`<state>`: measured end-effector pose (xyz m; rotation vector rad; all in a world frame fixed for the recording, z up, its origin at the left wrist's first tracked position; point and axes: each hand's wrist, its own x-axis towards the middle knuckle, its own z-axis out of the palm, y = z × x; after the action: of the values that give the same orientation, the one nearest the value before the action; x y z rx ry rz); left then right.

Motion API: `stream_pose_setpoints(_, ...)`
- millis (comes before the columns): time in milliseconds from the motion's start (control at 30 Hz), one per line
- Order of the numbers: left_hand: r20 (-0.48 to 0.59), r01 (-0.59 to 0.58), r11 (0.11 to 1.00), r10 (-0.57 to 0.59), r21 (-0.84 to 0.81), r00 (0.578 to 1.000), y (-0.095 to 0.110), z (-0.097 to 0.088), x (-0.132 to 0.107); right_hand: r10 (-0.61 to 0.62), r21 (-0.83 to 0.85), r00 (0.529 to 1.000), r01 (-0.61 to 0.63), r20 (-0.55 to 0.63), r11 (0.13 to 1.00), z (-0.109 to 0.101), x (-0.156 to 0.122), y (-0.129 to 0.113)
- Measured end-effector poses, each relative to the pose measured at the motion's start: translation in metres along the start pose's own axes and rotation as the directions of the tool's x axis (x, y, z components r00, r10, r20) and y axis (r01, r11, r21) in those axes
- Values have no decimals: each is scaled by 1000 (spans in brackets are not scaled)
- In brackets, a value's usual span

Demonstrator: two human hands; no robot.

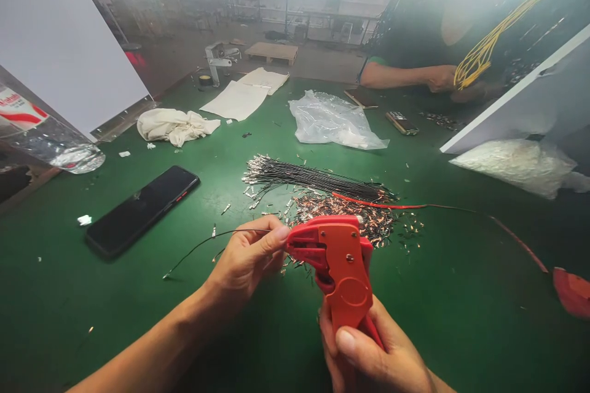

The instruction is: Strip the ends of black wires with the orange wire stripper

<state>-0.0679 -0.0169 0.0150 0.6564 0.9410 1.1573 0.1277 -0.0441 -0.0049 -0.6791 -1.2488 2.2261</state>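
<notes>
My right hand (369,350) grips a red and orange wire stripper (345,264) by its handles, its jaws pointing left. A thin black wire (193,250) is pinched between the thumb and fingers of my left hand (253,252), right at the tool's jaws. The wire's loose end, with a small metal terminal on it, curves down to the left. Whether its other end lies inside the jaws I cannot see. Just beyond the tool rests a bundle of black wires (318,177) with metal terminals, beside a heap of cut insulation and copper bits (341,212).
A black phone (142,212) lies to the left, near a bottle (55,135) and a crumpled cloth (177,126). Paper sheets (244,95) and a plastic bag (336,120) lie farther back. A red wire (382,204) stretches rightward. Across the table, another person's hand (440,78) holds yellow wires (483,52).
</notes>
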Motion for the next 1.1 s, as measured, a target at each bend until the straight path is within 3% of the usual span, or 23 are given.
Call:
stream_pose_setpoints(200,-71,-97,994,100,40,992,5,3,2,106,139,976,-80,-189,987,3,-6,-5)
stream_pose_setpoints(400,-130,-161,971,185,176,974,8,2,4,73,152,995,-61,-71,986,-9,-3,6)
stream_pose_setpoints(667,-190,-170,981,184,89,964,11,-1,4,15,95,988,-30,156,995,-7,4,1)
stream_pose_setpoints(867,-247,-160,984,176,84,953,15,2,2,47,202,998,-56,49,978,-10,0,3)
stream_pose_setpoints(1100,-247,-129,989,144,73,958,14,1,3,-21,-18,995,23,98,1000,-11,1,1)
